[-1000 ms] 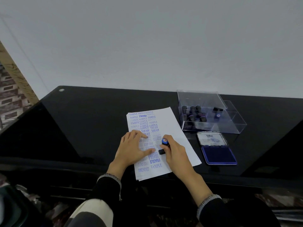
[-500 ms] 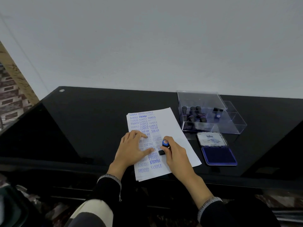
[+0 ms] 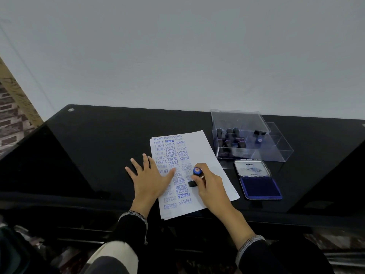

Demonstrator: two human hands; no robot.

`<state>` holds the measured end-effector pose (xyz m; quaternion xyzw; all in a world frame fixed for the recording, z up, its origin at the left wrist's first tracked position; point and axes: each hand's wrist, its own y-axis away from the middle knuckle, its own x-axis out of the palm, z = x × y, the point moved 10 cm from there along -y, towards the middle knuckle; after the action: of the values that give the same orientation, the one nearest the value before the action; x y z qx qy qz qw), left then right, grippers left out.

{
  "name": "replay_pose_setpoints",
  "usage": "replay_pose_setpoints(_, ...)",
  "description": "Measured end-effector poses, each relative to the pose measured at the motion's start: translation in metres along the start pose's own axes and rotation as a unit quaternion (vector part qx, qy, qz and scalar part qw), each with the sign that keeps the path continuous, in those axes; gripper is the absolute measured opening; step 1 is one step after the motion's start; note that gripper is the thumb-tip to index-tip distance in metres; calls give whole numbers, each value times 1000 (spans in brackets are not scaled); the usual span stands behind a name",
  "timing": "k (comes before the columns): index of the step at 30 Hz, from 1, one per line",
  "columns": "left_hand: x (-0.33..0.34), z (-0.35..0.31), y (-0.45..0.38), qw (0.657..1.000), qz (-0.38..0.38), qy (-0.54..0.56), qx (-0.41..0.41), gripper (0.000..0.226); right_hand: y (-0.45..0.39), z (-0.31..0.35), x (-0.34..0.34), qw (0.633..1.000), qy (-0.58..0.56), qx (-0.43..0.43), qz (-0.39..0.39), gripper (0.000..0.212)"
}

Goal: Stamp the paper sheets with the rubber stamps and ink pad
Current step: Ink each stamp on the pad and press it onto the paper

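Observation:
A stack of white paper sheets (image 3: 203, 153) lies on the black table, its left half covered with blue stamped words. My right hand (image 3: 210, 186) grips a black rubber stamp (image 3: 195, 177) with a blue cap, its base down on the paper. My left hand (image 3: 149, 177) lies flat with fingers spread, straddling the sheet's left edge and the table. An open blue ink pad (image 3: 259, 187) sits to the right of the paper, lid folded back.
A clear plastic box (image 3: 276, 147) holding several dark stamps stands behind the ink pad, lid raised. The glossy black table (image 3: 98, 145) backs onto a white wall. Its front edge runs just below the paper.
My left hand has slid left and spread its fingers, now half off the sheet. The right hand still holds the stamp at about the same spot.

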<state>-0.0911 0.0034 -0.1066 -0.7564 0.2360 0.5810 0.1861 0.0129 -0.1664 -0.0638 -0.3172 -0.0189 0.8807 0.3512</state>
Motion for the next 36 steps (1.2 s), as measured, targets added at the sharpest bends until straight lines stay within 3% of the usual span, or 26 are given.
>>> replay_pose_setpoints(3,0,0,0,1000,0,6,3,108,-1,-23,-29,982,-116,82,-122,7)
replay_pose_setpoints(7,-2,0,0,1000,-6,13,4,106,16,-58,-68,908,-256,172,-285,6)
replay_pose_setpoints(12,-18,-11,5,985,-85,121,85,79,30,-66,-72,896,-269,166,-311,12)
replay_pose_setpoints(15,-36,-24,23,964,-184,91,169,64,31,-65,-72,899,-266,154,-313,13)
replay_pose_setpoints(17,-41,-37,40,945,-208,112,227,50,30,-65,-72,898,-268,154,-313,15)
replay_pose_setpoints(19,-37,-55,55,933,-153,157,286,36,30,-64,-72,899,-265,155,-312,14)
replay_pose_setpoints(20,-29,-65,61,934,-86,170,303,35,30,-63,-72,900,-261,155,-313,14)
replay_pose_setpoints(23,0,-84,79,931,103,145,318,63,31,-62,-74,901,-258,149,-316,13)
replay_pose_setpoints(25,7,-89,84,926,139,109,333,81,32,-61,-75,900,-259,145,-319,12)
replay_pose_setpoints(27,7,-92,84,923,160,86,338,83,35,-59,-76,899,-257,135,-328,13)
replay_pose_setpoints(32,5,-87,76,911,261,79,308,66,45,-49,-84,887,-250,96,-377,13)
replay_pose_setpoints(36,4,-64,52,920,269,131,254,41,48,-43,-86,890,-235,75,-384,15)
